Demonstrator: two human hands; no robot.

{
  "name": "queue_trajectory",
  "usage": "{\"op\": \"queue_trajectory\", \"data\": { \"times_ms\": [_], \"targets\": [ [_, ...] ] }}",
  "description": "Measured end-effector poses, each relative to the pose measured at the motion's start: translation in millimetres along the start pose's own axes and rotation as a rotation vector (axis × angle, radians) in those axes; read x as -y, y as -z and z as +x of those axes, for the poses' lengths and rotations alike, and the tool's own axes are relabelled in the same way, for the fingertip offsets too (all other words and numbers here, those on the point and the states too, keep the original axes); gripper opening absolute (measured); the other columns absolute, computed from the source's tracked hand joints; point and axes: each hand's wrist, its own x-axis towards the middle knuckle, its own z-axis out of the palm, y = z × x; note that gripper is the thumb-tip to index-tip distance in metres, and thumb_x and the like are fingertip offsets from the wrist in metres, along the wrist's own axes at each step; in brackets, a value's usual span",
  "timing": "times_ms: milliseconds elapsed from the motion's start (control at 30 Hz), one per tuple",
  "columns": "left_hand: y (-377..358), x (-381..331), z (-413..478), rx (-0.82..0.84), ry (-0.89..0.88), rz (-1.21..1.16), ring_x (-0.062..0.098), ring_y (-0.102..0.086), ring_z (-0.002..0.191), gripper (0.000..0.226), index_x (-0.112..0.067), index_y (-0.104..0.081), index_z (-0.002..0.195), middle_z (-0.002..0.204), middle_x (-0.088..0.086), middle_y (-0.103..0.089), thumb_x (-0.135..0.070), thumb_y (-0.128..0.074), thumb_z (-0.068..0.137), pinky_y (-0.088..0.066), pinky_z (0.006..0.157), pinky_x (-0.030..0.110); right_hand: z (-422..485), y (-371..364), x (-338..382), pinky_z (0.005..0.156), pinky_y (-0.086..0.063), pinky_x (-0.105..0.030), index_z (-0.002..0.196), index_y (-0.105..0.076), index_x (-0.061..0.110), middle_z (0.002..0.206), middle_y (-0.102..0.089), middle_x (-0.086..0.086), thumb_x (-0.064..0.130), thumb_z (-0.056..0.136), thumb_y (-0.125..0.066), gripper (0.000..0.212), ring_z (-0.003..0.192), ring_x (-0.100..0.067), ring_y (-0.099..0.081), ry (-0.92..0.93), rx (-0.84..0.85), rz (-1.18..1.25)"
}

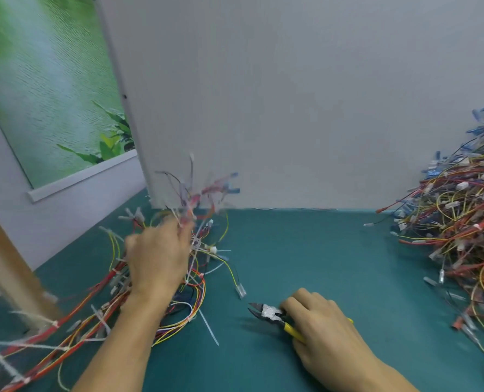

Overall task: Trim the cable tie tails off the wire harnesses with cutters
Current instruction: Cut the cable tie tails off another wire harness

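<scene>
Left hand (pixel 157 258) clutches a harness (pixel 195 210), blurred, left of centre; right hand (pixel 324 326), lower right, grips cutters (pixel 266 311) pointing left toward it.

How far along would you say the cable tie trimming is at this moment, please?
No finished batch is identifiable. In hand: the left hand lifts a blurred red and yellow wire harness, while the right hand holds the yellow-handled cutters low over the green table, not cutting. Left: white tie tails on the left bundle, plus the big heap of harnesses at right.
</scene>
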Motion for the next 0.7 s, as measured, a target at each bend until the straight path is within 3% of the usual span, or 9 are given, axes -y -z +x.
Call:
{"op": "queue_trajectory", "data": {
  "times_ms": [33,100,233,300,367,467,567,700],
  "targets": [
    [-8.4,-1.0,-3.5,0.107,0.013,0.060,0.026,-0.059,0.068,0.044,-0.017,-0.063,0.084,0.067,0.002,-0.063,-0.046,-0.034,0.100,-0.035,0.078,0.038,-0.2,0.2,-0.3,0.080,-0.033,-0.029,0.114,-0.046,0.031,0.111,-0.041,0.012,0.022,0.089,-0.037,0.029,0.093,-0.015,-0.039,-0.001,-0.001,0.010],
    [-16.1,-5.4,-8.2,0.144,0.002,0.081,0.027,-0.059,0.070,0.038,-0.018,-0.061,0.077,0.067,0.000,-0.063,-0.042,-0.041,0.099,-0.035,0.076,0.038,-0.4,2.4,-0.6,0.081,-0.032,-0.028,0.113,-0.045,0.031,0.109,-0.040,0.012,0.022,0.089,-0.037,0.027,0.094,-0.014,-0.039,-0.008,0.010,0.039],
    [-19.9,-19.6,-18.3,-0.039,-0.040,0.000,0.027,-0.055,0.070,0.026,-0.018,-0.057,0.074,0.069,0.000,-0.061,-0.029,-0.049,0.096,-0.035,0.077,0.041,1.3,8.9,0.8,0.082,-0.036,-0.029,0.108,-0.046,0.029,0.102,-0.043,0.012,0.023,0.091,-0.038,0.019,0.094,-0.015,-0.043,-0.046,0.033,0.117],
    [-20.7,-26.5,-23.4,-0.146,-0.066,-0.046,0.027,-0.054,0.069,0.023,-0.017,-0.056,0.077,0.069,0.001,-0.059,-0.026,-0.045,0.096,-0.034,0.078,0.042,4.3,14.2,2.1,0.077,-0.040,-0.030,0.100,-0.047,0.027,0.093,-0.049,0.012,0.028,0.094,-0.044,0.007,0.089,-0.016,-0.047,-0.123,-0.043,0.221],
    [-19.5,-36.7,-30.0,-0.196,-0.127,-0.078,0.027,-0.051,0.064,0.021,-0.016,-0.055,0.080,0.065,0.001,-0.056,-0.026,-0.043,0.094,-0.035,0.075,0.041,9.6,22.1,2.6,0.070,-0.041,-0.029,0.090,-0.050,0.024,0.080,-0.056,0.009,0.031,0.094,-0.054,0.008,0.078,-0.015,-0.051,-0.265,-0.164,0.435],
    [-20.8,-57.3,-44.7,-0.220,-0.244,-0.106,0.028,-0.049,0.060,0.016,-0.015,-0.054,0.079,0.062,0.002,-0.053,-0.024,-0.051,0.092,-0.036,0.067,0.040,29.9,36.8,3.2,0.064,-0.046,-0.033,0.084,-0.060,0.016,0.073,-0.068,0.000,0.025,0.092,-0.061,0.012,0.060,-0.012,-0.055,-0.476,-0.261,0.948],
    [-23.6,-72.8,-59.5,-0.133,-0.349,-0.120,0.026,-0.052,0.063,0.015,-0.018,-0.057,0.078,0.065,0.000,-0.056,-0.026,-0.052,0.090,-0.039,0.066,0.039,58.1,46.4,3.9,0.053,-0.045,-0.029,0.082,-0.064,0.008,0.075,-0.071,-0.004,0.019,0.092,-0.062,0.015,0.053,-0.011,-0.053,-0.553,-0.261,1.187],
    [-21.4,-76.6,-66.5,0.038,-0.420,-0.131,0.025,-0.056,0.068,0.021,-0.017,-0.062,0.083,0.070,-0.001,-0.060,-0.030,-0.046,0.083,-0.046,0.069,0.039,88.4,48.3,4.8,0.049,-0.038,-0.027,0.078,-0.063,0.006,0.072,-0.064,-0.011,0.014,0.087,-0.069,0.014,0.052,-0.016,-0.048,-0.627,-0.159,1.263]
  ]
}}
